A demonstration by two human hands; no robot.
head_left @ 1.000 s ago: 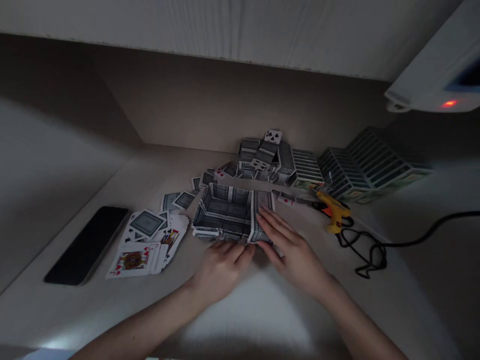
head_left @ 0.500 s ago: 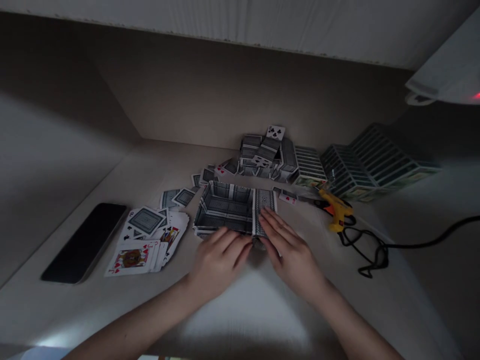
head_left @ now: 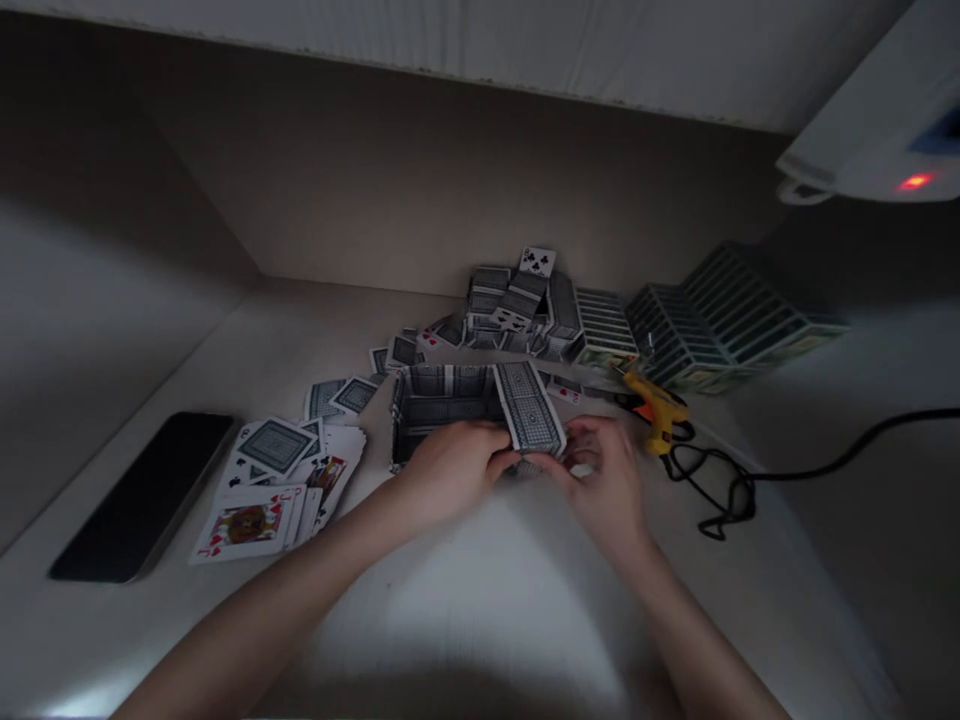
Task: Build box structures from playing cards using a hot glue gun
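Observation:
An open-topped box made of playing cards (head_left: 442,385) stands in front of me, its patterned card backs facing inward. A flat panel of card backs (head_left: 529,405) covers its right end. My left hand (head_left: 457,465) grips the near wall beside this panel, its fingertips partly hidden inside the box. My right hand (head_left: 600,465) pinches the panel's near right corner, thumb at the front edge and fingers on the right side. Left of the box lies a loose pile of face-up cards (head_left: 251,520), with a jack on top.
A black phone (head_left: 146,495) lies at the left. Behind the box are another card structure (head_left: 487,295) and scattered cards (head_left: 352,395). Stepped green striped structures (head_left: 720,320) stand at the back right. A yellow glue gun (head_left: 660,410) with a black cable (head_left: 825,450) lies right of the box.
My right hand has gone from lying flat on the panel to pinching its near right corner. My left hand has shifted right along the near wall. The view has swung slightly.

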